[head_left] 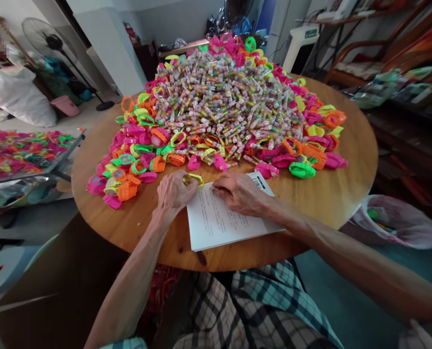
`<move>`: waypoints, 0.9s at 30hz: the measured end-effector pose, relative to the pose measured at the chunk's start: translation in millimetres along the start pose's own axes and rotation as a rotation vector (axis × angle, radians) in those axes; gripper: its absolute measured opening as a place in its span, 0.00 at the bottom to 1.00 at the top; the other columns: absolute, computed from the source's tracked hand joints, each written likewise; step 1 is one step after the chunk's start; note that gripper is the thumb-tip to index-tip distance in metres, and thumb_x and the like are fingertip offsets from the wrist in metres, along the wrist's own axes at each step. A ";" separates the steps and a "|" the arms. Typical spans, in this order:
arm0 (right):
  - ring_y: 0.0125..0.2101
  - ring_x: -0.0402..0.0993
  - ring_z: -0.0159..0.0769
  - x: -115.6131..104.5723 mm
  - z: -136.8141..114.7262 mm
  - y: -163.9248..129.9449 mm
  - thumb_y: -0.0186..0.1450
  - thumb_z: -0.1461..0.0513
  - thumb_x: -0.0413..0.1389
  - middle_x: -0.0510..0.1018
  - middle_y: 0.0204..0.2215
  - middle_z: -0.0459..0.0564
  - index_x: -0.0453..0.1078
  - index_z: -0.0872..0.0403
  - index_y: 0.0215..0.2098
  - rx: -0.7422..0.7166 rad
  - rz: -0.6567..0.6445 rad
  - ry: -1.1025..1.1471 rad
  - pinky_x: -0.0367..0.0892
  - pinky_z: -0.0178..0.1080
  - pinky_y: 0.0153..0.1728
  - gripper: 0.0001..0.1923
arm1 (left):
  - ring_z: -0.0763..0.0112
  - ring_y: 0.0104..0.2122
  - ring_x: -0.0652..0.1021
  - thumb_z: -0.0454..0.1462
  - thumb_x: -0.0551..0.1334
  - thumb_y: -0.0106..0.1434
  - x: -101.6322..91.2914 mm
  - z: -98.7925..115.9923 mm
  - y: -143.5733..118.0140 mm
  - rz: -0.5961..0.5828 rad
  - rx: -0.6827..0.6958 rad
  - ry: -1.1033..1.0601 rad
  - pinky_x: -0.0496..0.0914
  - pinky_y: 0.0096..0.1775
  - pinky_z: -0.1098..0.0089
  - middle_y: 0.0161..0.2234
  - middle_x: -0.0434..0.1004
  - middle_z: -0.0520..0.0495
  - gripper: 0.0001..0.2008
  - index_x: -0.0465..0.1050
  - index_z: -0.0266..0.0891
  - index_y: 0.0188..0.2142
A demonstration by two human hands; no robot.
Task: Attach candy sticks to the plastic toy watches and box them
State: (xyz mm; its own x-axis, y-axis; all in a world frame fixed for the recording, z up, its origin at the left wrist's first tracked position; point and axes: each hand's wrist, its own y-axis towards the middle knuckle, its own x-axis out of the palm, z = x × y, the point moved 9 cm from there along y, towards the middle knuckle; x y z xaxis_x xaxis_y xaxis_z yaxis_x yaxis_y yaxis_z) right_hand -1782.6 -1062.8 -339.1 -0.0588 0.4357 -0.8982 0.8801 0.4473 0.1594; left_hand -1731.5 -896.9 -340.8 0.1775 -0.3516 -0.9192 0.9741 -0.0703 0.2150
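Note:
My left hand [173, 193] holds a yellow toy watch [193, 180] at the near edge of a round wooden table [347, 189]. My right hand [239, 192] rests with closed fingers on a white printed sheet [219, 224], its fingertips close to the yellow watch; whether it pinches something small I cannot tell. Just beyond both hands lies a large heap of small wrapped candy tubes [223, 97], ringed by several pink, orange, green and yellow toy watches [136, 160].
A tray of more bright toy watches [20, 152] stands at the left. A plastic bag [397, 220] hangs by the table's right side. A standing fan [52, 43] and a white sack [23, 97] are behind at left; shelves and a chair at right.

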 end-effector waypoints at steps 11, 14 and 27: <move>0.38 0.73 0.40 5.0 -2.3 7.6 0.73 0.63 0.54 0.79 0.37 0.56 0.78 0.59 0.42 -0.111 0.182 0.143 0.64 0.41 0.42 0.11 | 0.56 0.35 0.80 0.47 0.57 0.65 4.6 0.4 -5.5 -0.076 -0.029 0.101 0.58 0.32 0.64 0.36 0.84 0.40 0.17 0.80 0.39 0.37; 0.38 0.73 0.40 5.2 -4.5 5.9 0.73 0.63 0.54 0.78 0.37 0.56 0.78 0.58 0.42 -0.112 0.218 0.121 0.65 0.42 0.42 0.11 | 0.53 0.36 0.81 0.47 0.57 0.65 5.7 0.9 -6.3 -0.087 -0.041 0.117 0.60 0.32 0.63 0.36 0.84 0.38 0.18 0.80 0.39 0.37; 0.38 0.71 0.43 20.1 -26.7 -1.2 0.75 0.66 0.48 0.76 0.39 0.59 0.76 0.62 0.47 -0.222 0.119 -0.263 0.68 0.44 0.40 0.15 | 0.50 0.35 0.81 0.46 0.57 0.66 3.0 5.9 -11.8 -0.110 -0.033 0.145 0.63 0.32 0.62 0.34 0.83 0.36 0.17 0.80 0.38 0.37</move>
State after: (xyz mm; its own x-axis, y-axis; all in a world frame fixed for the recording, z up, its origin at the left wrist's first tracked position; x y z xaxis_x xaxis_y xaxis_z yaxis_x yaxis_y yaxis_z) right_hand -1797.5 -1033.8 -346.5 0.1866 0.2924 -0.9379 0.7479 0.5768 0.3286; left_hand -1743.3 -902.6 -344.1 0.0856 -0.2050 -0.9750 0.9924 -0.0691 0.1017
